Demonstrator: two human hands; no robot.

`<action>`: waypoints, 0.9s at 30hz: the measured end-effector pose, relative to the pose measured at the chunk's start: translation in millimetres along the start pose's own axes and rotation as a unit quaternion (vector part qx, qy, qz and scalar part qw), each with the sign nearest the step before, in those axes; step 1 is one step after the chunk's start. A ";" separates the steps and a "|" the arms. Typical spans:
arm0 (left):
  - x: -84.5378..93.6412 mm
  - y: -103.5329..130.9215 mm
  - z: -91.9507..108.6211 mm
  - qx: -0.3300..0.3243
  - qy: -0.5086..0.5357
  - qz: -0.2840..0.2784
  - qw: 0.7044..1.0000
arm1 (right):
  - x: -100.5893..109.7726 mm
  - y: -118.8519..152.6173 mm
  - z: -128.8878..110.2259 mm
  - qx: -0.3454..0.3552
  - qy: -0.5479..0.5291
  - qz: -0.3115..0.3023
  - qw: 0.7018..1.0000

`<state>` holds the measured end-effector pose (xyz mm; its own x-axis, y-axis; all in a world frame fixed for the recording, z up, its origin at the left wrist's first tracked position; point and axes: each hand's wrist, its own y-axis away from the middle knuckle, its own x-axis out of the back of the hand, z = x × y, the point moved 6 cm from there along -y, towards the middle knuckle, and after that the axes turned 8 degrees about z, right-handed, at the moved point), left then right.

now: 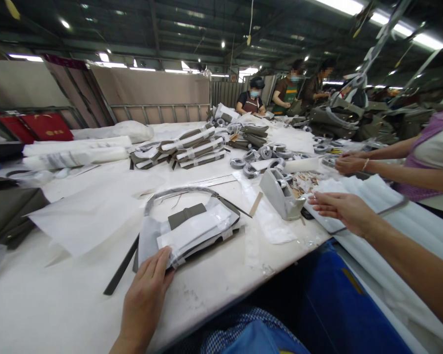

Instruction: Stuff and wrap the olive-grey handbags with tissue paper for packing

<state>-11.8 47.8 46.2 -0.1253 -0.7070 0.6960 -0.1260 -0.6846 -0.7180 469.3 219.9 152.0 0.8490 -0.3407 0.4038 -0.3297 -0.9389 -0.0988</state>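
A dark olive bag, partly covered with white wrapping, lies on the white table with its wrapped handle arching behind it. My left hand rests at the bag's near left corner, thumb and fingers closed on its wrapped edge. Out to the right, my right hand hovers beside a grey tape dispenser, not touching it. Its fingers are stretched forward, with the thumb near the index finger; a small clear strip may be at the fingertips, too faint to be sure. Dark straps stick out from both sides of the bag.
Stacked wrapped straps and coiled handles lie farther back. White rolls and a dark bag are at left. A co-worker's hands are at right, above white padded sheets. A blue bin stands below the table edge.
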 end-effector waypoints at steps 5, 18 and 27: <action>0.2 -0.5 -0.9 0.004 0.006 -0.005 1.000 | -7.9 17.8 58.5 -0.050 -0.041 0.023 0.998; 2.8 -3.1 -8.2 0.005 -0.001 0.007 1.000 | 0.6 22.1 71.2 0.222 0.223 0.033 0.949; 3.7 -4.1 -9.9 0.028 0.023 -0.016 0.999 | -75.8 105.7 -13.6 0.551 0.307 -0.182 0.755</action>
<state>-21.5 49.7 51.7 -0.1672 -0.6761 0.7175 -0.0754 -0.7169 -0.6931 364.5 147.2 123.3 0.3384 -0.2804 0.8983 0.7090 -0.5516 -0.4393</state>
